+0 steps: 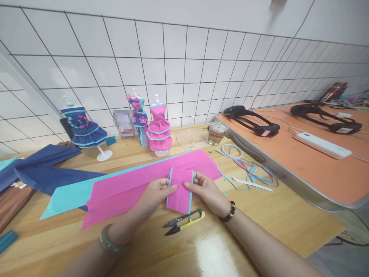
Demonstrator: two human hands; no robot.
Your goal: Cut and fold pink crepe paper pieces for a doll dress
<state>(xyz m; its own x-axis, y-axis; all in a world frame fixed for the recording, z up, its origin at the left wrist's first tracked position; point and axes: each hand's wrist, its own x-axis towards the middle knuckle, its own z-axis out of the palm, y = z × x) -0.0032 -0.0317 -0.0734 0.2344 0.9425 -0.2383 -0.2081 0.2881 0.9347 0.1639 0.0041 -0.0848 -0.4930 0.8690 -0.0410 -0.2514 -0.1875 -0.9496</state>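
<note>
A small pink fabric piece [179, 198] with light blue edging down both sides is held up between my hands. My left hand [160, 190] pinches its left edge, thumb on the front. At the right edge, my right hand [206, 188] grips it the same way, the fingers partly hidden behind. Just below the piece, yellow and green thread snips [184, 222] lie on the wooden table. Behind my hands stretches a long pink fabric strip [121, 192], laid over a turquoise strip [65, 198].
Dress forms in a navy dress [86, 129], a pink tiered dress [159, 132] and a mixed-colour dress [140, 119] stand near the tiled wall. Right of them are a lidded glass [217, 134], ribbon scraps [256, 173] and an orange table [323, 173] bearing black headsets [256, 123]. Navy fabric [54, 175] lies left.
</note>
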